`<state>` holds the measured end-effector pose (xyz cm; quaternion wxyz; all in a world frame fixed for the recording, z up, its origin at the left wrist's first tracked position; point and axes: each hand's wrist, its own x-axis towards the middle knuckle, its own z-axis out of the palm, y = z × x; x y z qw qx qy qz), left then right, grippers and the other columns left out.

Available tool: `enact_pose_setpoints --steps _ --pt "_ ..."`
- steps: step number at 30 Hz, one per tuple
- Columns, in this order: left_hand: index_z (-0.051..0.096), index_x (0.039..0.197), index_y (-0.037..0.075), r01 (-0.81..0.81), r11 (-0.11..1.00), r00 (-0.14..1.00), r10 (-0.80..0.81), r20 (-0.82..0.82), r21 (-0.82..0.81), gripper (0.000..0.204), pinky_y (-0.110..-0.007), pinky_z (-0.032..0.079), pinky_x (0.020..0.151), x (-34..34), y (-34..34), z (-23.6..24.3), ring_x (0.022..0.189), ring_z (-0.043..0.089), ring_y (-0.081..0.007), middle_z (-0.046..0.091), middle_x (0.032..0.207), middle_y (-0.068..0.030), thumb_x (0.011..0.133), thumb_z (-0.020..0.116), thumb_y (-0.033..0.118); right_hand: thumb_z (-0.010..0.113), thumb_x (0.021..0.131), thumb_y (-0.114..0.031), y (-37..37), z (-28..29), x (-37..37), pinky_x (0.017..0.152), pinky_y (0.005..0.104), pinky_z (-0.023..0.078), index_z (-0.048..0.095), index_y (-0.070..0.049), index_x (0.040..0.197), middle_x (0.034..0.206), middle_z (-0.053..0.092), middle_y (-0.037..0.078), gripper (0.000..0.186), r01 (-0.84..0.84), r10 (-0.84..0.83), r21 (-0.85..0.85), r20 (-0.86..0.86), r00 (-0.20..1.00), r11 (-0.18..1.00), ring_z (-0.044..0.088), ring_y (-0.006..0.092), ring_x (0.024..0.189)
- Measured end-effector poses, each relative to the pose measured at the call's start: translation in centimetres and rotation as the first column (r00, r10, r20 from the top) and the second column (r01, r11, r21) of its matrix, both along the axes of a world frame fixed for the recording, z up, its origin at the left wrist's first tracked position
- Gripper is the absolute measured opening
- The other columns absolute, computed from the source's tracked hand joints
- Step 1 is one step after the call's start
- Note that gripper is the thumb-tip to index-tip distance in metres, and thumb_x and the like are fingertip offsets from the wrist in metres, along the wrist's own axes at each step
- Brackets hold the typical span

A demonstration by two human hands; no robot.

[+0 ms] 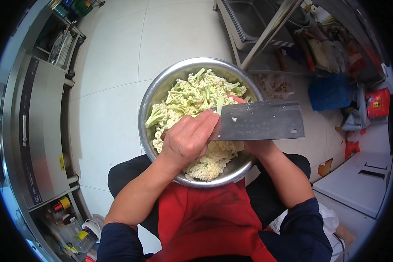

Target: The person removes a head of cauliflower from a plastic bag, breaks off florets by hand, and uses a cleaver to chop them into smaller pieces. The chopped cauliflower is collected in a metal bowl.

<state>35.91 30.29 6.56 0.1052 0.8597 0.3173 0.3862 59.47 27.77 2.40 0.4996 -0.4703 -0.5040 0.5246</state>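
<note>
A wide steel bowl (147, 98) rests on my lap, filled with pale cauliflower florets (192, 94) with green stems. My left hand (187, 139) is closed on a cleaver (262, 121), whose broad blade points right across the bowl, with a few white crumbs on it. A floret stem (220, 105) stands by the left fingertips at the blade's upper edge. Below the blade, a larger piece of cauliflower (209, 165) sits at the near side of the bowl. My right hand (256, 147) reaches under the blade, which hides its fingers. Something pinkish-red (236, 99) shows beyond the blade.
A steel cabinet (48, 131) lines the left side, with bottles (84, 240) on a shelf below it. At the upper right, a metal rack leg (273, 32) and a steel pan (253, 19) stand close. A blue bag (331, 91) and a white appliance (353, 183) are on the right.
</note>
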Motion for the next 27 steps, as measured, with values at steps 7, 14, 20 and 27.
enact_pose_setpoints --steps 7,14,20,27 --pt "0.073 0.127 -0.003 0.001 0.998 1.000 -0.002 -0.015 -0.055 0.062 -0.037 0.059 0.076 -0.4 0.1 0.4 0.090 0.075 -0.0313 0.078 0.120 -0.0199 0.066 0.072 -0.010 0.074 0.098 -0.006 1.2 -0.8 1.8 0.100 0.0335 0.057 0.059 0.002 0.148 0.121 0.074 0.009 0.053 -0.132 0.043 0.265 0.320 0.947 0.955 0.069 0.0160 0.108" --pt "0.071 0.131 -0.002 0.010 0.993 0.999 -0.015 -0.042 -0.114 0.062 -0.040 0.060 0.083 -0.5 0.2 0.2 0.097 0.076 -0.0337 0.077 0.123 -0.0191 0.069 0.072 -0.011 0.078 0.094 -0.004 0.6 0.6 0.3 0.103 0.0360 0.056 0.063 0.001 0.141 0.120 0.074 0.007 0.049 -0.108 0.023 0.232 0.344 0.939 0.967 0.070 0.0169 0.110" --pt "0.072 0.130 0.003 0.011 0.983 1.000 -0.013 -0.009 -0.184 0.056 -0.041 0.061 0.081 -0.8 1.0 0.2 0.092 0.074 -0.0350 0.078 0.116 -0.0181 0.075 0.072 -0.009 0.088 0.086 -0.013 0.6 2.4 0.0 0.107 0.0359 0.054 0.061 0.003 0.143 0.122 0.074 0.010 0.065 -0.099 0.082 0.037 0.311 0.947 0.994 0.070 0.0187 0.115" --pt "0.074 0.123 0.000 -0.138 0.586 0.927 0.360 0.104 -0.798 0.025 -0.031 0.056 0.082 -1.5 2.0 2.6 0.084 0.072 -0.0187 0.078 0.097 -0.0147 0.100 0.069 0.007 0.092 0.078 -0.026 0.5 6.0 -0.6 0.114 0.0364 0.046 0.051 0.007 0.154 0.143 0.065 0.018 0.092 -0.062 0.091 -0.331 0.072 0.993 0.942 0.062 0.0243 0.131"
